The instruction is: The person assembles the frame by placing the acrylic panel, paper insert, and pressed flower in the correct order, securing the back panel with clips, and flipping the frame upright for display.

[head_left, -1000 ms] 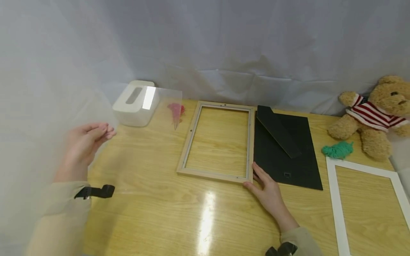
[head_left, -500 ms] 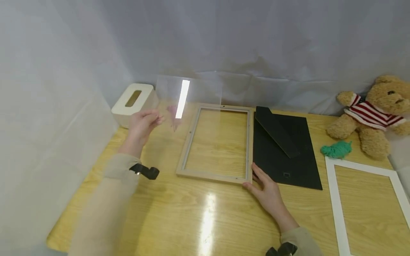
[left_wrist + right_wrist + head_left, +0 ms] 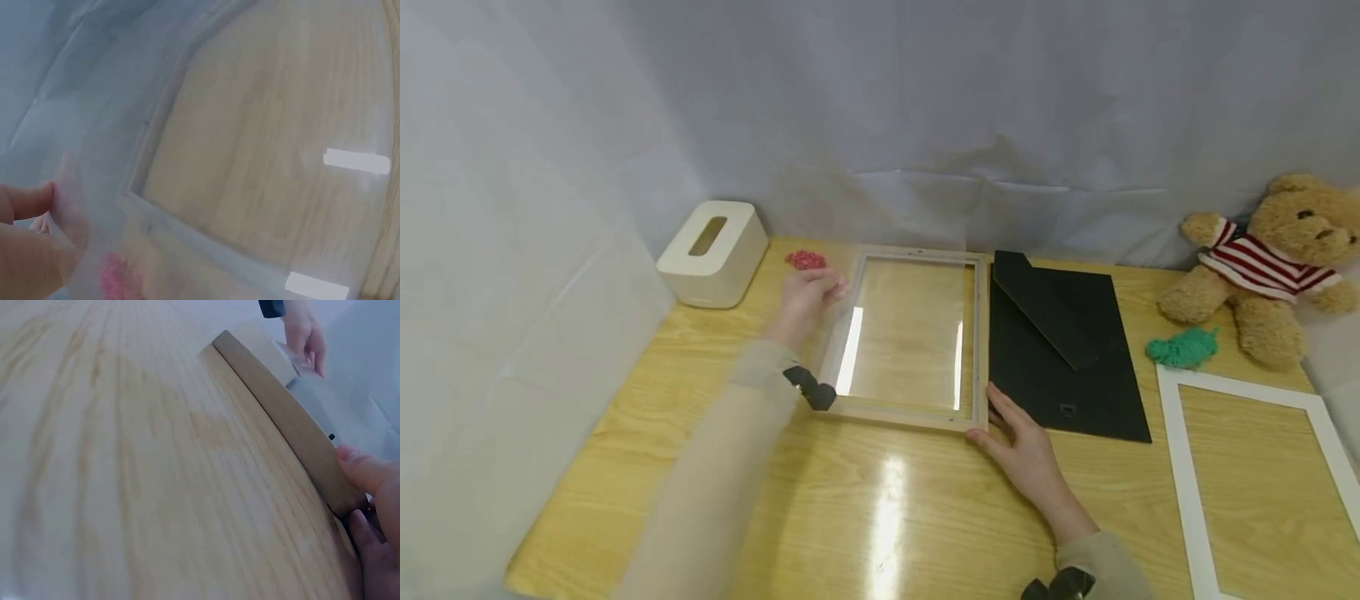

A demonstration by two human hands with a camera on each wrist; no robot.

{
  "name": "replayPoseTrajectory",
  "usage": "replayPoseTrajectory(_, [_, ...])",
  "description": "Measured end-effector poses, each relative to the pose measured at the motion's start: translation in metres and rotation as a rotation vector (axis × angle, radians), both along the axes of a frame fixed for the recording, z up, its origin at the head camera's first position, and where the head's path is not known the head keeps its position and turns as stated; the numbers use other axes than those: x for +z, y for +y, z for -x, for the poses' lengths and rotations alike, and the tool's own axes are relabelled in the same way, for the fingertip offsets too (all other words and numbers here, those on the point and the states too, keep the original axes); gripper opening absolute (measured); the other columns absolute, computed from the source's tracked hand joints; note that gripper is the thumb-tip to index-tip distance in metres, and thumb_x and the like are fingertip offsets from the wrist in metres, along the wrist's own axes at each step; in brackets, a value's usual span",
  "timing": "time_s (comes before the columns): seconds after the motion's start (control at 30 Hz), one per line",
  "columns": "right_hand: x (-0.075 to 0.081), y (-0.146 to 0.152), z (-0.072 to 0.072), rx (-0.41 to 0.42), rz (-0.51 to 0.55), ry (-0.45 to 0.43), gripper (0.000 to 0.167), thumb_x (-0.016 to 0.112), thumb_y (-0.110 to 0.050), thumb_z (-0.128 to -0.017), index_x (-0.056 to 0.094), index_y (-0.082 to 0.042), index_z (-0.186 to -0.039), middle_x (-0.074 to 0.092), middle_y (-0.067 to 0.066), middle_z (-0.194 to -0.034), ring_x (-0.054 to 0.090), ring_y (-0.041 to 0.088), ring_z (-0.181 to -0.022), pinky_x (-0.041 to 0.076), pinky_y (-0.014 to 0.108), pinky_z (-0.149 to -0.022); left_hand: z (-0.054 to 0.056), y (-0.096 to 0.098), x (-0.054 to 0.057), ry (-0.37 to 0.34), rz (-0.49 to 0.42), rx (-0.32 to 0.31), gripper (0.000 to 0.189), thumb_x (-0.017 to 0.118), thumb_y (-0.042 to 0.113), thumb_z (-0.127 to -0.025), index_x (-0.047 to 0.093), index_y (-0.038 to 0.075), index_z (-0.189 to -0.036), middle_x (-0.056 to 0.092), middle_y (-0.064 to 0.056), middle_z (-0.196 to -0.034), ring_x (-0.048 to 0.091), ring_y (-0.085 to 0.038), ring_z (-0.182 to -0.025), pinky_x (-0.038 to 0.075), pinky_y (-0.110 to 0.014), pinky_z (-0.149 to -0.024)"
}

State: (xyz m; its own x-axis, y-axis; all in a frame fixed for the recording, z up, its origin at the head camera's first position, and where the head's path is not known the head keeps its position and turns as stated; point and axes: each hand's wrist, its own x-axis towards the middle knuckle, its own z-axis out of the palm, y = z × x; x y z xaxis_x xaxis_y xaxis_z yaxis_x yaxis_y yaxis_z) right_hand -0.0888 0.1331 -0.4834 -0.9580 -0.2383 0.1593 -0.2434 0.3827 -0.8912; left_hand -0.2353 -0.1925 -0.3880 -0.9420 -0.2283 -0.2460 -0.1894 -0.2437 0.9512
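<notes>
My left hand pinches the left edge of a clear sheet, which is held over a light wooden picture frame. In the left wrist view, glare shows on the sheet, and the frame is visible through it. Whether the sheet touches the frame cannot be made out. The frame lies flat on the table. At its near right corner, my right hand holds it between thumb and fingers; the right wrist view shows the thumb against the frame's side.
Right of the frame lies a black backing board with a stand leg. Farther right are a white mat border, a green yarn bundle and a teddy bear. A white tissue box and a pink flower sit left.
My left hand has carried the clear sheet rightward from near the tissue box to above the wooden frame. The right hand has stayed at the frame's corner.
</notes>
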Motion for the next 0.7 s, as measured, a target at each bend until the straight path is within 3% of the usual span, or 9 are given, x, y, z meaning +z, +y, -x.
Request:
replayPoseTrajectory(0.17, [-0.001,0.001,0.000,-0.007,-0.005,0.005,0.074,0.077,-0.019,-0.081,0.041,-0.002,-0.143,0.037,0.016,-0.148,0.056,0.031,-0.116,0.048,0.033,-0.092,0.002,0.012,-0.011,-0.033,0.011,-0.012,0.034,0.052,-0.006,-0.094,0.048,-0.020,-0.125,0.061,-0.013,-0.086,0.063,-0.011,-0.070,0.055,-0.020,-0.074])
replayPoseTrajectory(0.37, [0.001,0.001,0.000,-0.011,-0.011,0.005,0.074,0.077,-0.019,-0.081,0.041,-0.002,-0.143,0.037,0.016,-0.147,0.056,0.031,-0.116,0.048,0.034,-0.092,0.005,0.022,-0.020,-0.064,-0.037,0.006,0.032,0.052,-0.007,-0.094,0.049,-0.021,-0.123,0.061,-0.010,-0.077,0.063,-0.010,-0.062,0.055,-0.020,-0.069])
replayPoseTrajectory(0.5, [0.001,0.001,0.000,-0.009,-0.007,0.016,0.073,0.077,-0.018,-0.081,0.041,-0.001,-0.142,0.038,0.017,-0.147,0.056,0.031,-0.115,0.048,0.034,-0.092,0.007,0.027,-0.025,-0.079,-0.012,0.013,0.031,0.053,-0.006,-0.094,0.051,-0.019,-0.122,0.060,-0.010,-0.076,0.063,-0.011,-0.062,0.056,-0.021,-0.068])
replayPoseTrajectory(0.7, [0.000,0.001,0.001,-0.004,-0.020,0.012,0.075,0.076,-0.022,-0.082,0.039,-0.003,-0.144,0.037,0.016,-0.148,0.055,0.030,-0.117,0.048,0.033,-0.092,0.008,0.028,-0.031,-0.100,0.028,0.000,0.030,0.051,-0.004,-0.096,0.050,-0.017,-0.123,0.058,-0.014,-0.087,0.063,-0.014,-0.068,0.055,-0.027,-0.081])
